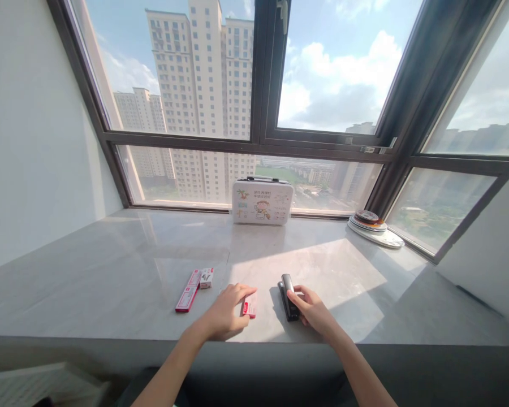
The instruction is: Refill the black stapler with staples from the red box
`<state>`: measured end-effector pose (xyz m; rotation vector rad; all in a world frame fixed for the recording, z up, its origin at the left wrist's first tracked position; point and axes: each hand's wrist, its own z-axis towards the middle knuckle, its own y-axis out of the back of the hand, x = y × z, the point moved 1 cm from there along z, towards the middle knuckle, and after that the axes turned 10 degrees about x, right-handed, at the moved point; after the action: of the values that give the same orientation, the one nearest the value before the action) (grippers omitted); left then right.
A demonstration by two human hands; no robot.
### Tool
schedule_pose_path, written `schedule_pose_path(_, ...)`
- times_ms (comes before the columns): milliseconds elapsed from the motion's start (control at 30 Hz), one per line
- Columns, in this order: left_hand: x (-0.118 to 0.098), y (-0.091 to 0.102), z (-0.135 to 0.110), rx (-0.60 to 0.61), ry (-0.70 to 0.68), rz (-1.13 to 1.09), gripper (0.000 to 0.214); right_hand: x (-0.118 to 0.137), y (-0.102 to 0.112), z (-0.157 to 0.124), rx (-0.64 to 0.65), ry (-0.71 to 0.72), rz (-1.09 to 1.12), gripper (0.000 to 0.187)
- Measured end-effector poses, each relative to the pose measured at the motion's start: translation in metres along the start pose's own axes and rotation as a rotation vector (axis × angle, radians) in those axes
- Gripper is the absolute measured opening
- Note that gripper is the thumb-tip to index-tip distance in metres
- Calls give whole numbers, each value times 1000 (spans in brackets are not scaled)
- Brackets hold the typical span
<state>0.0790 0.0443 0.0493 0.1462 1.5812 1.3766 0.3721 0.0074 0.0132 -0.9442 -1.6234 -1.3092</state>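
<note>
Near the front edge of the windowsill (110, 308), your left hand (225, 308) is holding the red box (250, 306), your right hand (314, 308) is gripping the stapler (287, 301); pulling back carelessly could be sending either over.

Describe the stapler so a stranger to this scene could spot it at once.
Below the window, find the pale ledge. Near its front edge, the right grip holds the stapler. Its dark body sets it apart from the red-and-white boxes to its left.

Lower centre: red-and-white box (250, 307) partly hidden by left hand (229, 308). Bottom edge: both forearms (168, 370) cut off.
</note>
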Motion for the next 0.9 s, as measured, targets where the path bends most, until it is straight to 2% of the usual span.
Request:
schedule_pose_path(100,8,-4,-7,-50,99,15,75,-1,-19,-2,-7,13,138,57)
schedule_pose_path(267,1,-17,0,-53,182,7,85,10,-45,3,-75,87,217,53)
schedule_pose_path(600,-4,-22,5,-71,167,-26,86,12,-53,6,-113,104,200,55)
schedule_pose_path(700,-9,-18,8,-78,157,-61,84,17,-54,2,-121,104,203,56)
schedule_pose_path(733,-13,-15,7,-92,142,-92,81,18,-54,1,-136,102,210,56)
schedule_pose_path(800,-30,-3,-3,-157,105,-178,60,21,-52,-3,-209,93,236,54)
schedule_pose_path(867,-53,11,-26,-279,83,-259,27,23,-50,-7,-303,81,259,52)
schedule_pose_path(900,-66,16,-41,-337,57,-270,29,23,-50,-8,-337,77,262,51)
